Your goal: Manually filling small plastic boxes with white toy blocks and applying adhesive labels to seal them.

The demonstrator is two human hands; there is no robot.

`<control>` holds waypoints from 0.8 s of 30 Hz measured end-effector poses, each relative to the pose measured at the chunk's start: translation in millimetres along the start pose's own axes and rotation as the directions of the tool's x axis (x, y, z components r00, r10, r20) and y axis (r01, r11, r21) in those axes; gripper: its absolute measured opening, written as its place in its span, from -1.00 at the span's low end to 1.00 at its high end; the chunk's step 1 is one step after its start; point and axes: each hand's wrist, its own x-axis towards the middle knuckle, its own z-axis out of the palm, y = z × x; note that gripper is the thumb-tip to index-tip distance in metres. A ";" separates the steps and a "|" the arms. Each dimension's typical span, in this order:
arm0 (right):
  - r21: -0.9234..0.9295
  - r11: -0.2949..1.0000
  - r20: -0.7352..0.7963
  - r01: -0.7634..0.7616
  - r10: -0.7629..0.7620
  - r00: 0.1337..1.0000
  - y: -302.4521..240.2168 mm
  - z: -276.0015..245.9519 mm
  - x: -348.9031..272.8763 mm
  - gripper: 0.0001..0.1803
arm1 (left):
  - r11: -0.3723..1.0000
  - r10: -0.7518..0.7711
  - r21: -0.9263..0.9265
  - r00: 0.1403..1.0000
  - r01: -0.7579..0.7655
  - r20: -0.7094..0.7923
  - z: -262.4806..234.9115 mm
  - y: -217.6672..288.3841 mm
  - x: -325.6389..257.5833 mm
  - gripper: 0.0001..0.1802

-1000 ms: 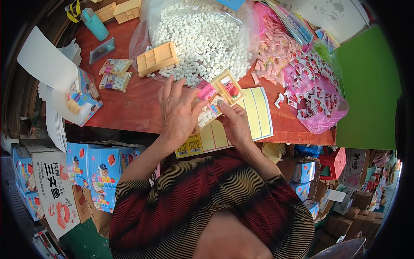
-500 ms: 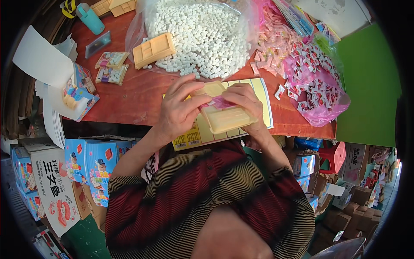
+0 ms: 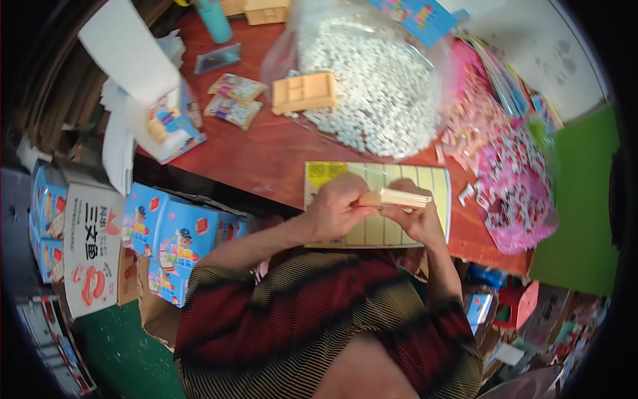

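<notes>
Holding a flat tan tray (image 3: pixel 397 198) edge-on between them, the left hand (image 3: pixel 337 207) and right hand (image 3: pixel 417 214) have fingers closed on its ends, above a yellow sheet (image 3: pixel 435 183) at the surface's six o'clock edge. It looks light, stiff, best gripped by its rims.

Both forearms rise from the striped sleeves and bend inward, the left hand (image 3: pixel 337 207) and right hand (image 3: pixel 416 219) meeting close together, fingers curled shut in a shared pinching grip.
</notes>
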 end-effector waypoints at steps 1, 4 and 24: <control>0.187 0.968 -0.001 -0.169 0.172 0.985 2.0 7.0 -4.3 -0.72 | 0.973 -0.173 -0.135 0.980 0.185 0.096 3.1 -4.3 -6.1 -0.84; 0.503 0.806 0.077 -0.312 0.319 0.945 16.3 13.8 -3.2 -0.66 | 0.885 -0.400 -0.216 0.911 0.412 0.098 8.7 -3.8 -7.1 -0.83; -0.556 0.793 -0.129 0.248 -0.377 0.917 55.8 53.4 149.8 -0.82 | 0.811 -0.514 -0.329 0.319 0.484 -0.796 -143.4 -124.3 21.0 -0.76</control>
